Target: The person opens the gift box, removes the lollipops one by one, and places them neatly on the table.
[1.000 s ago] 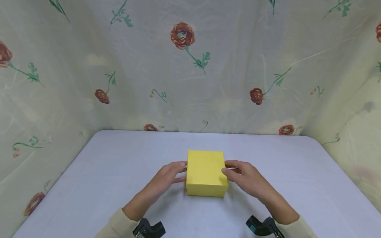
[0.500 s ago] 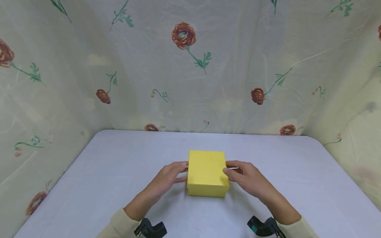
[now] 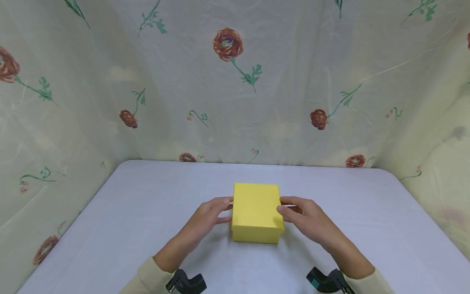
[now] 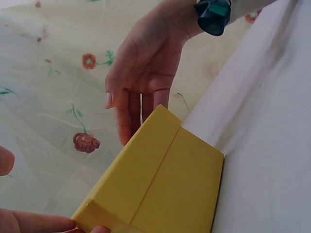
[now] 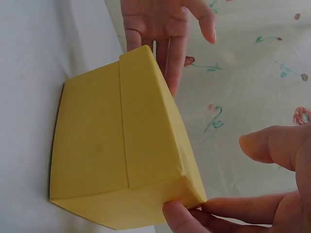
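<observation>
A yellow lidded box sits in the middle of the white table, its lid (image 3: 257, 204) a little wider than the base (image 5: 92, 141). At the lid's left side, fingertips of my left hand (image 3: 207, 216) touch it, the fingers spread and fairly straight. Opposite, my right hand (image 3: 306, 216) touches the lid's right side with its fingertips. In the right wrist view the right thumb (image 5: 267, 145) stands apart from the box. The left wrist view shows the seam between lid and base. What is inside the box is hidden.
The white table (image 3: 165, 179) extends around the box. A pale curtain (image 3: 169, 73) with printed flowers hangs behind and along both sides. Dark wrist camera mounts (image 3: 187, 282) jut inward below both wrists.
The lid's top has risen slightly while the base's lower edge stays in place. Both hands have moved up a little with it. The view has shifted very slightly.
</observation>
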{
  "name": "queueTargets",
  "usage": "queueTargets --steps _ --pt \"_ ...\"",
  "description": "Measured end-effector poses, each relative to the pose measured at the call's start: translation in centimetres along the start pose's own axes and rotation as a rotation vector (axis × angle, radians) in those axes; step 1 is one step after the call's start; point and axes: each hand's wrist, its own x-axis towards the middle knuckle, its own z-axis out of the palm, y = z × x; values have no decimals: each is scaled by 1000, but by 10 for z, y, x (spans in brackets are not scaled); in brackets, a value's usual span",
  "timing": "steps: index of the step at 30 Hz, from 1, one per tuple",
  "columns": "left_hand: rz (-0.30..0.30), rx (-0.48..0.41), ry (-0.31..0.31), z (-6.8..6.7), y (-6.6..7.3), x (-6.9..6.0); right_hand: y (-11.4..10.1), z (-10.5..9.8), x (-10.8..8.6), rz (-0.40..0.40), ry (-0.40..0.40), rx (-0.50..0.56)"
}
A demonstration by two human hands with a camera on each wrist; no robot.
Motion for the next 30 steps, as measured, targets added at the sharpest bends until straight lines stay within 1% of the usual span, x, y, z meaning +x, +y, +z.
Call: queueTargets --steps 5,11,17,24,27,30 --pt "1 5 11 0 4 -1 -3 -1 -1 -2 7 -7" --pt "17 17 24 -1 6 -3 -5 -1 -2 1 16 -13" --pt "35 8 33 -2 9 -4 -9 -4 -5 -7 19 -5" --pt "67 12 56 -9 17 -6 -18 -6 -8 -53 21 13" --pt "82 29 79 -14 20 -7 -23 -5 -6 -81 28 26" --pt "91 38 117 -20 22 -8 -29 -2 -2 -117 39 32"
